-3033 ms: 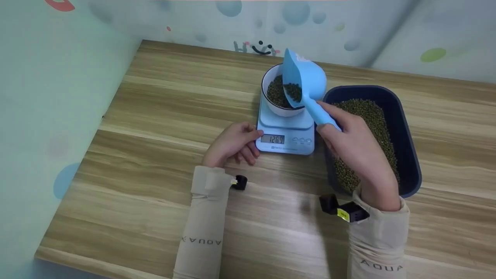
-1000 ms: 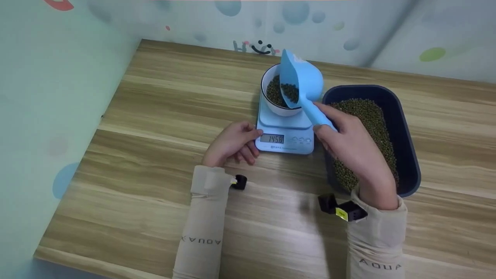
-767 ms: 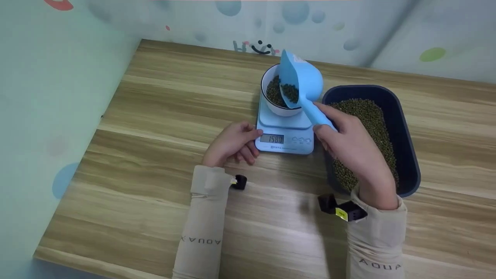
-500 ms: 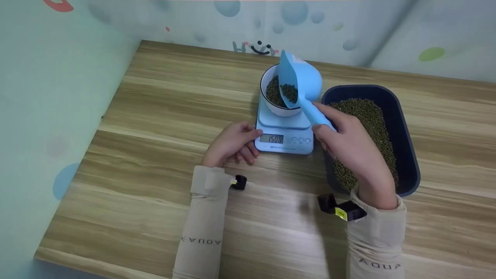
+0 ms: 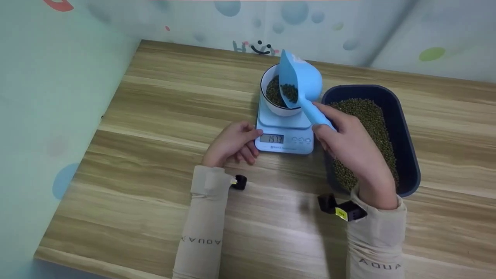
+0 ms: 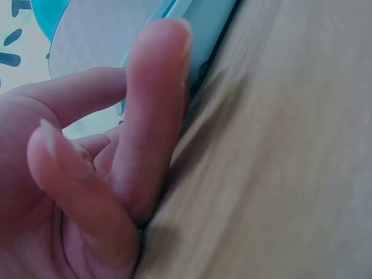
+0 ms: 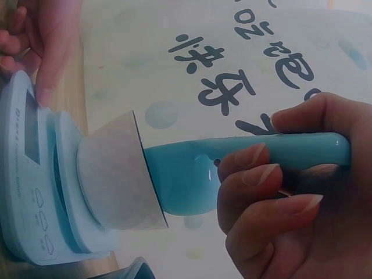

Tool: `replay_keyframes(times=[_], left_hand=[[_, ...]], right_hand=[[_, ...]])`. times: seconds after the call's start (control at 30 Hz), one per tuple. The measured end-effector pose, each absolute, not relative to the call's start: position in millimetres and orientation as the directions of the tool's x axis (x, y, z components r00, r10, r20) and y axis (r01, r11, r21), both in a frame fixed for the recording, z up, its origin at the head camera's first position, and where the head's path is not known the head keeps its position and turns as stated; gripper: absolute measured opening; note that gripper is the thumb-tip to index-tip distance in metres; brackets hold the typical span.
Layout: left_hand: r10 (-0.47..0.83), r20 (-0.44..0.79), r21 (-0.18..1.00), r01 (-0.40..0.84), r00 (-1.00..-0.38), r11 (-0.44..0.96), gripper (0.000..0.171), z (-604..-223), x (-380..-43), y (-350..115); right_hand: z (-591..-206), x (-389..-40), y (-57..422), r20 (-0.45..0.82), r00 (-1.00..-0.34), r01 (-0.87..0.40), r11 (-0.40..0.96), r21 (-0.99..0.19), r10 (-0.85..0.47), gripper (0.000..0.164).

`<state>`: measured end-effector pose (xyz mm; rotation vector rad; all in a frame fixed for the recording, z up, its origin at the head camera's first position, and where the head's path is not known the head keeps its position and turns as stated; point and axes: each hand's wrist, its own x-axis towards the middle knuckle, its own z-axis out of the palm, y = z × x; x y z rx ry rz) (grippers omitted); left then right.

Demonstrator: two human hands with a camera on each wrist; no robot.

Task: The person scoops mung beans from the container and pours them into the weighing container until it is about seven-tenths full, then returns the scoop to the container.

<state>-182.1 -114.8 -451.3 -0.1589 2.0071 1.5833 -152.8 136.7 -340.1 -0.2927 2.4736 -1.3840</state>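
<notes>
With my right hand point(image 5: 350, 143) I grip the handle of a light-blue scoop point(image 5: 308, 79). The scoop is tilted over a white, dark-rimmed bowl point(image 5: 285, 111), and a few green beans point(image 5: 290, 92) lie at its lip. More beans fill part of the bowl, partly hidden by the scoop. Beneath the bowl is a blue kitchen scale point(image 5: 285, 147), its display reading about 157.3. One straight digit of my left hand point(image 5: 232, 143) rests on the scale's corner beside the display; the other fingers hang loosely bent alongside, near the table in the left wrist view.
A dark-blue tub point(image 5: 407, 155) of green beans stands right of the scale, under my right forearm. The wood-grain table point(image 5: 155, 155) meets a printed wall point(image 5: 329, 23) at the back and another at the left.
The reading has risen from about 126.9 to 157.3, wavering lately. The scoop has shifted slightly left over the bowl since three seconds ago. My left hand has stayed in place.
</notes>
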Motion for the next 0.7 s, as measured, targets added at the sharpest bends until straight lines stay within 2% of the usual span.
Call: replay_keyframes(times=[0.7], left_hand=[[0.239,-0.512,0.847,-0.437,-0.825,0.304,0.033,-452.2,-183.1,-114.1]], right_hand=[[-339.3,-151.7,135.5,-0.147,-0.943,-0.033,0.524,-0.851,-0.297,0.043]])
